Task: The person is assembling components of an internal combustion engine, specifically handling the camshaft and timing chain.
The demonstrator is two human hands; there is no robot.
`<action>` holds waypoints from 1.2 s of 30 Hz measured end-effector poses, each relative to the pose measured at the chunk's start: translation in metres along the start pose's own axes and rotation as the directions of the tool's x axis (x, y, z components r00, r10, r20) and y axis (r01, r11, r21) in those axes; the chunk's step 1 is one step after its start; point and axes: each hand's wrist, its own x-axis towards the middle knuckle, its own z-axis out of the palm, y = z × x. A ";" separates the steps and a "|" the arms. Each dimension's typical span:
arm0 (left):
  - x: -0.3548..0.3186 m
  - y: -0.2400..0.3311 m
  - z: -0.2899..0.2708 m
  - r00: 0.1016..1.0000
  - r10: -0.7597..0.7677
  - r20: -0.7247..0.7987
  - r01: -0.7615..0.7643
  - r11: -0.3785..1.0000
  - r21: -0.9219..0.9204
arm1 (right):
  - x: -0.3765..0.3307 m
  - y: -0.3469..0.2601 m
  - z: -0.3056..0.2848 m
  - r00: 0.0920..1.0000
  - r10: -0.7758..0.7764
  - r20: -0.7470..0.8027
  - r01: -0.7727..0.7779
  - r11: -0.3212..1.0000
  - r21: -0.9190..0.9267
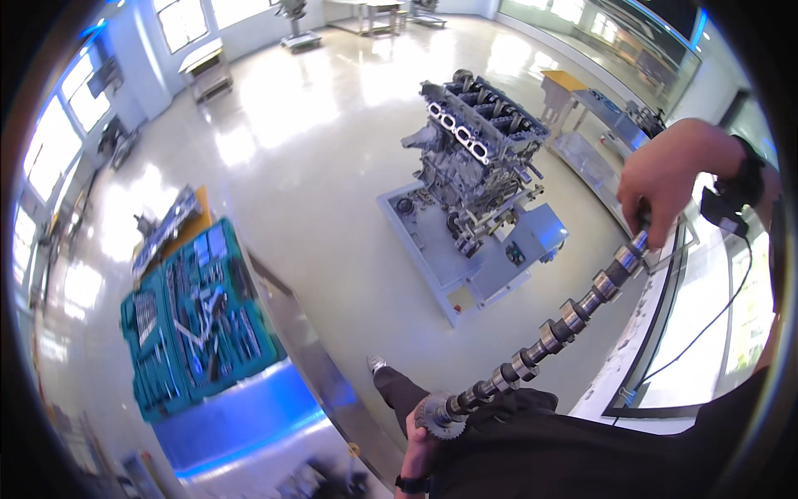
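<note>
A metal camshaft (559, 334) with a row of lobes slants across the lower right, held between both my hands. Its toothed gear (440, 417) is at the lower end, where my left hand (418, 453) is closed round the rim. My right hand (669, 179) grips the upper end, fingers wrapped down over the tip. Ahead, an engine (474, 145) with its top uncovered sits on a wheeled stand (416, 264), apart from both hands. A grey control box (536, 233) is fixed to the stand's front.
On the left, a metal bench (249, 420) carries an open green tool case (270, 333) full of sockets and wrenches. Another workbench (582, 154) stands behind the engine to the right. A window ledge (619, 358) with a dark cable (698, 328) runs close on my right.
</note>
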 end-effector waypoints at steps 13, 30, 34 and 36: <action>0.193 0.245 -0.065 0.965 -0.248 -0.081 0.260 0.941 0.219 | 0.166 0.113 -0.073 0.993 -0.120 -0.004 0.071 0.565 0.822; 0.552 0.443 0.039 0.982 -0.145 -0.123 0.190 0.751 0.632 | 0.339 0.202 -0.004 0.742 0.450 -0.498 0.667 -0.417 0.617; 0.667 0.465 0.073 0.976 -0.207 -0.064 0.203 0.773 0.601 | 0.324 0.215 -0.021 0.649 0.664 -0.372 0.758 -0.523 0.389; 0.729 0.478 0.081 0.947 -0.313 0.077 0.196 0.747 0.635 | 0.324 0.218 -0.032 0.601 0.735 -0.316 0.795 -0.508 0.331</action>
